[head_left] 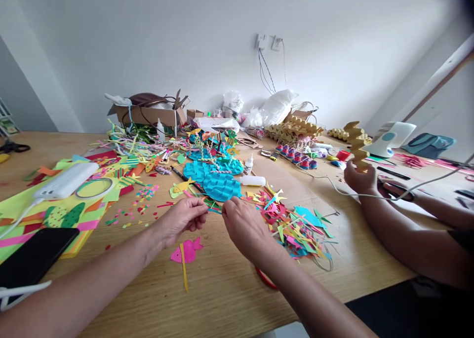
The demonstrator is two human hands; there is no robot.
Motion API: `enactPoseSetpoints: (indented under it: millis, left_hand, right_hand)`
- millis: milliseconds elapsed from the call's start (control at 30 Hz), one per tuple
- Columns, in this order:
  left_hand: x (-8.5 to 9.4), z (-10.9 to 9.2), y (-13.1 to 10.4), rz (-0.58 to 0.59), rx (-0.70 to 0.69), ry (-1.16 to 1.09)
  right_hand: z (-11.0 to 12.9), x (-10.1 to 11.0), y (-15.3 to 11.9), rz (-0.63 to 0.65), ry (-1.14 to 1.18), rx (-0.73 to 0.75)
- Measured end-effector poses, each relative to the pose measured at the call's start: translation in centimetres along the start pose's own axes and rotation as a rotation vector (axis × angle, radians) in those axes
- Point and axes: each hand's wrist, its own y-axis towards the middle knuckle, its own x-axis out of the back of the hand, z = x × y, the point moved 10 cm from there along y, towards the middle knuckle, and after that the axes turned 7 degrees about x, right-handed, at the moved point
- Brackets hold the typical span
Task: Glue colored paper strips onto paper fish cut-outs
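Observation:
My left hand [187,219] is closed in a pinch above the middle of the table, thumb against forefinger. Close to it, on the right, my right hand [246,224] is also closed, its fingers curled down. Thin greenish slivers show between the two hands; I cannot tell whether they are held or lie behind. Below my left hand lies a pink paper fish [187,251] with a narrow yellow paper strip [184,269] across it. A red scissors handle [265,278] is partly hidden under my right forearm. Blue-painted egg carton pieces [221,186] lie just beyond my hands.
Colourful paper scraps [296,229] are heaped at right. At left are paper sheets [89,224], a white power strip [68,180], a tape roll [94,188] and a black phone [40,251]. A white glue bottle [252,181] lies ahead. Another person's hand [360,178] holds egg carton [357,143].

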Motion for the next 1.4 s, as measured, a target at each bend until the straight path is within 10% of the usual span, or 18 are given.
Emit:
enactPoseSetpoints:
  millis: [267, 567, 900, 1400]
  left_hand:
    - [1.9, 1.2, -1.4, 0.098, 0.147, -0.101]
    - [0.9, 2.3, -2.6, 0.231, 0.226, -0.062]
    - [1.5, 2.1, -2.0, 0.196, 0.118, 0.104]
    - [2.3, 3.0, -1.7, 0.141, 0.046, 0.453]
  right_hand:
    - [-0.2, -0.4, -1.8, -0.178, 0.251, 0.007]
    - [5.2, 1.6, -3.4, -0.407, 0.276, 0.532]
    - [5.3, 1.8, -4.1, -0.555, 0.396, 0.528]
    - [8.1, 0.3, -5.2, -0.430, 0.264, 0.556]
